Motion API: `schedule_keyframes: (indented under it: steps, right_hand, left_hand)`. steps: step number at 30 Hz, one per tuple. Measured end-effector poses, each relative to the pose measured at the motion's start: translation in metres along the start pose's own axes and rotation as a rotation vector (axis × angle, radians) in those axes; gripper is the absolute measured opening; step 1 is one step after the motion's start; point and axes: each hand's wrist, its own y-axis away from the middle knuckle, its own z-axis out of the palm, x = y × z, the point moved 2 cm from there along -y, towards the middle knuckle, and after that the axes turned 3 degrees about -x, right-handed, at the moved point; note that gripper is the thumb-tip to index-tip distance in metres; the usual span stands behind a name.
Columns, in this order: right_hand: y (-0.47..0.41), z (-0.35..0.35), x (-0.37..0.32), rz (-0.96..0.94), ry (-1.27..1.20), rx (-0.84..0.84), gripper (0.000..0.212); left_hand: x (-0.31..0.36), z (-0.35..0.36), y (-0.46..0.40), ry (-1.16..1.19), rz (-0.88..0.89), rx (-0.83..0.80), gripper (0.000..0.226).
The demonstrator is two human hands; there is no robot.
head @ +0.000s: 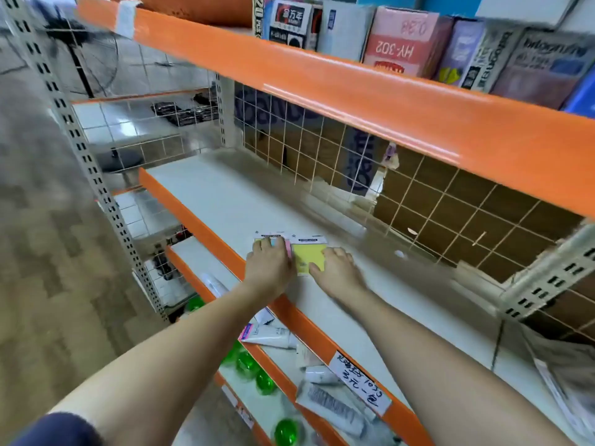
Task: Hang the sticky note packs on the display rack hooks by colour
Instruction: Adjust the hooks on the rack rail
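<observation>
Both my arms reach forward over the white shelf board (225, 201), left hand (269, 265) flat on the multicoloured sticky note pack (279, 241), right hand (336, 268) with relaxed fingers touching the yellow sticky note pack (307, 255) beside it.

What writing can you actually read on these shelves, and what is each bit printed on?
"HY-302" and "0.38", both upside down: pink box on the top shelf.
"20": edge of the white box at the row's left end.
"金万年": black and white box next to it.
"3元一包": handwritten price label on the orange shelf edge; the line above it is unclear.
Header cards of the sticky note packs: too blurred.
Grey boxes on the far right: blurred.
</observation>
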Motion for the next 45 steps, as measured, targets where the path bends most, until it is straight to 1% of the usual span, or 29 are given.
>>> schedule_keyframes:
  steps: [4,7,10,14,17,20,22,23,27,29,31,33,38,41,45]
  right_hand:
    - [-0.007,0.011,-0.015,0.013,0.039,-0.005,0.062]
    - [-0.014,0.016,-0.019,0.054,0.069,-0.011,0.069]
    - [-0.021,0.015,-0.021,0.084,0.095,-0.023,0.071]
    - [-0.029,0.011,-0.023,0.081,0.051,-0.092,0.075]
    - [-0.027,0.010,-0.025,0.084,0.064,-0.119,0.068]
    - [-0.021,0.013,-0.026,0.104,0.068,-0.078,0.059]
    - [-0.016,0.014,-0.025,0.135,0.075,-0.036,0.059]
    - [-0.014,0.015,-0.024,0.154,0.075,-0.023,0.061]
    - [-0.004,0.017,-0.022,0.187,0.085,-0.010,0.061]
    - [0.002,0.014,-0.020,0.210,0.079,-0.013,0.064]
    - [0.012,0.009,-0.014,0.241,0.067,-0.010,0.068]
    - [0.024,0.004,-0.004,0.263,0.057,0.018,0.068]
    - [0.059,-0.012,0.030,0.307,0.036,0.147,0.066]
    - [0.082,-0.023,0.048,0.338,-0.007,0.266,0.064]
    - [0.119,-0.036,0.070,0.361,0.008,0.393,0.064]
  left_hand:
    - [-0.008,0.015,-0.010,0.023,-0.056,0.072,0.041]
    - [-0.010,0.025,-0.017,-0.026,-0.090,0.053,0.043]
    - [-0.014,0.028,-0.024,-0.091,-0.109,0.000,0.046]
    - [-0.021,0.029,-0.029,-0.120,-0.105,-0.026,0.043]
    - [-0.018,0.025,-0.032,-0.111,-0.117,-0.042,0.042]
    - [-0.015,0.025,-0.034,-0.108,-0.162,-0.041,0.051]
    - [-0.013,0.026,-0.035,-0.117,-0.191,-0.022,0.060]
    - [-0.012,0.025,-0.036,-0.095,-0.199,-0.013,0.060]
    - [-0.005,0.016,-0.041,0.055,-0.220,-0.055,0.053]
    - [-0.003,0.017,-0.040,0.062,-0.186,-0.085,0.059]
    - [-0.001,0.019,-0.035,0.030,-0.110,-0.101,0.065]
    - [0.004,0.022,-0.026,0.005,-0.019,-0.086,0.064]
    - [0.029,0.019,0.001,0.015,0.198,-0.014,0.061]
    - [0.046,0.017,0.017,0.004,0.330,0.049,0.063]
    - [0.071,0.019,0.039,0.038,0.473,0.102,0.064]
